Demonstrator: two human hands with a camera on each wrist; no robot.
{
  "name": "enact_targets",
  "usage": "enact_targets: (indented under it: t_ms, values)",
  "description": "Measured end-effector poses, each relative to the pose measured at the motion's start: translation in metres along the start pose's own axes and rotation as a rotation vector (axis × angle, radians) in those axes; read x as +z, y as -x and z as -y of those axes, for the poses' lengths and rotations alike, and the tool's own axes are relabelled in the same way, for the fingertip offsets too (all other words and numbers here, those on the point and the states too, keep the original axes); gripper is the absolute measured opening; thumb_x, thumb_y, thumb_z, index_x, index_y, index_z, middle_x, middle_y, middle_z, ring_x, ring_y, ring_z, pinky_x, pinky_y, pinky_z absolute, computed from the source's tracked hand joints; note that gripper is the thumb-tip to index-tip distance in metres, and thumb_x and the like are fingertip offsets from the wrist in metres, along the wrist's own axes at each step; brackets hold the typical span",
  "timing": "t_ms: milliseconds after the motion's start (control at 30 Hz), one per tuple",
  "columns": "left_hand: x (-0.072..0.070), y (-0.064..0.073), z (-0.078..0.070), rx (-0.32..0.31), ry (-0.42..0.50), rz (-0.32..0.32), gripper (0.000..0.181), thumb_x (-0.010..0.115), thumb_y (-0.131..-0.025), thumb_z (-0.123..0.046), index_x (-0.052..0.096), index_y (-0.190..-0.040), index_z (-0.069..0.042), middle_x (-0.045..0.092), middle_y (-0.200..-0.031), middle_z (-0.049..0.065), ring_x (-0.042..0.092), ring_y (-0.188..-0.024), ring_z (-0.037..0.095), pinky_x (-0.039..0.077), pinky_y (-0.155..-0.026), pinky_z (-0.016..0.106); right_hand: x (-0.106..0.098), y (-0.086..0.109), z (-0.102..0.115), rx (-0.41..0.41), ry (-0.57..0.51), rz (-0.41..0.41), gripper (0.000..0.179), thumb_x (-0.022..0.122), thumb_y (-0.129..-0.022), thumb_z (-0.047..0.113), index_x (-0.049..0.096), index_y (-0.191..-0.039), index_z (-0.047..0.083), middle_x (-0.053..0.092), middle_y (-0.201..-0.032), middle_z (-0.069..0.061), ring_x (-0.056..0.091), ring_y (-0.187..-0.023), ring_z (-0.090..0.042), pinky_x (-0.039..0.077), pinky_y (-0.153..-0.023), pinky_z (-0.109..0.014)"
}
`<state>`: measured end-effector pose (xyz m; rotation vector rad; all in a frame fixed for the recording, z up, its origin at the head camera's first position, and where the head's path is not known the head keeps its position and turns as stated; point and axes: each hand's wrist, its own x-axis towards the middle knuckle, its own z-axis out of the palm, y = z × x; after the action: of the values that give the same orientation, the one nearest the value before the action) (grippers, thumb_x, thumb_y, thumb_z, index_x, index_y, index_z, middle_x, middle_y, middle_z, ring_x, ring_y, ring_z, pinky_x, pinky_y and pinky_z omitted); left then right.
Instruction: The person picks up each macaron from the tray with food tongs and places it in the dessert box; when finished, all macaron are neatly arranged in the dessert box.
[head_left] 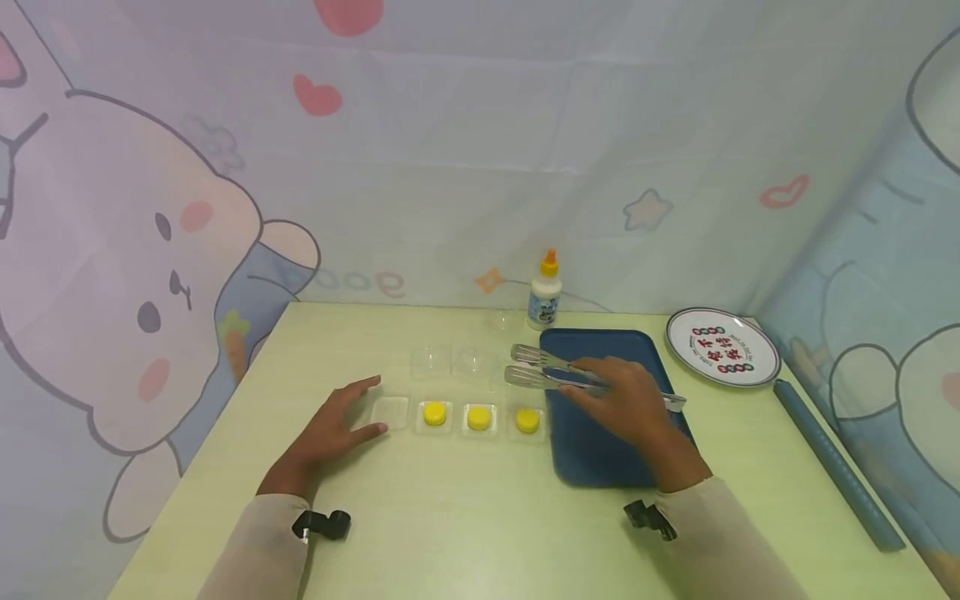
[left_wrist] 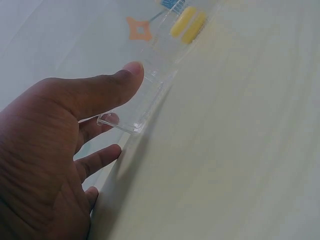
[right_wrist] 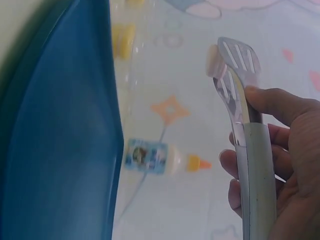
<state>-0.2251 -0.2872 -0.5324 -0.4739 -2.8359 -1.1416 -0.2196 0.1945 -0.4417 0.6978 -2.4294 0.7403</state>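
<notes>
My right hand (head_left: 626,400) grips metal tongs (right_wrist: 257,175) over the blue tray (head_left: 600,458). Between the slotted tips sits a small pale pink macaron (right_wrist: 215,62). On the left, my left hand (head_left: 333,429) is spread beside a clear plastic box base (head_left: 391,412) with nothing in it; thumb and index finger lie at its near and far corners. To its right, a row of three similar bases each carries a yellow macaron, the first (head_left: 434,412), the middle one (head_left: 478,417) and the last (head_left: 527,420) by the tray.
Behind the row lie clear domed lids (head_left: 431,361), with another lid (head_left: 504,320) farther back. A white glue bottle (head_left: 544,300) with an orange tip stands at the table's back edge. On the right are a printed plate (head_left: 723,346) and a long blue-grey bar (head_left: 836,462).
</notes>
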Motion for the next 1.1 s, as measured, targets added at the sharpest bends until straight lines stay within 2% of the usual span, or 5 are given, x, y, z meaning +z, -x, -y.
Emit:
enact_targets:
  t_ms: [167, 233, 367, 767, 1100]
  values:
    - [0.001, 0.0, -0.001, -0.018, 0.013, 0.008, 0.083, 0.085, -0.095, -0.033, 0.046, -0.165, -0.014, 0.047, -0.169, 0.022, 0.041, -0.156, 0.051, 0.032, -0.126, 0.076, 0.018, -0.009, 0.017, 0.032, -0.027, 0.031, 0.036, 0.092, -0.088, 0.029, 0.084, -0.119, 0.011, 0.085, -0.104, -0.01, 0.079, -0.089, -0.03, 0.062, -0.077, -0.053]
    - [0.001, 0.0, -0.001, -0.015, 0.006, 0.006, 0.082, 0.085, -0.095, -0.032, 0.046, -0.165, -0.013, 0.047, -0.169, 0.022, 0.042, -0.155, 0.052, 0.032, -0.126, 0.076, 0.026, -0.011, 0.024, 0.058, -0.031, 0.054, 0.035, 0.09, -0.09, 0.03, 0.084, -0.119, 0.012, 0.085, -0.103, -0.01, 0.077, -0.087, -0.029, 0.061, -0.075, -0.051]
    - [0.001, 0.001, -0.001, -0.019, 0.005, 0.006, 0.083, 0.085, -0.095, -0.032, 0.046, -0.165, -0.013, 0.047, -0.169, 0.023, 0.041, -0.156, 0.052, 0.031, -0.126, 0.076, 0.042, -0.015, 0.037, 0.078, -0.031, 0.091, 0.034, 0.089, -0.091, 0.031, 0.084, -0.119, 0.012, 0.085, -0.103, -0.01, 0.075, -0.084, -0.026, 0.059, -0.07, -0.046]
    - [0.002, 0.001, -0.001, -0.045, 0.007, 0.006, 0.082, 0.085, -0.096, -0.035, 0.046, -0.166, -0.017, 0.046, -0.17, 0.023, 0.039, -0.157, 0.052, 0.03, -0.127, 0.076, 0.091, -0.025, 0.086, 0.006, 0.037, 0.169, 0.032, 0.087, -0.093, 0.037, 0.083, -0.118, 0.017, 0.08, -0.09, -0.001, 0.065, -0.073, -0.014, 0.047, -0.059, -0.028]
    - [0.0, 0.0, -0.003, -0.008, -0.012, 0.001, 0.083, 0.085, -0.095, -0.034, 0.046, -0.166, -0.015, 0.047, -0.169, 0.024, 0.041, -0.156, 0.053, 0.031, -0.126, 0.076, 0.12, -0.04, 0.115, -0.011, 0.081, 0.212, 0.035, 0.085, -0.095, 0.041, 0.083, -0.122, 0.018, 0.084, -0.104, -0.002, 0.078, -0.088, -0.019, 0.059, -0.064, -0.037]
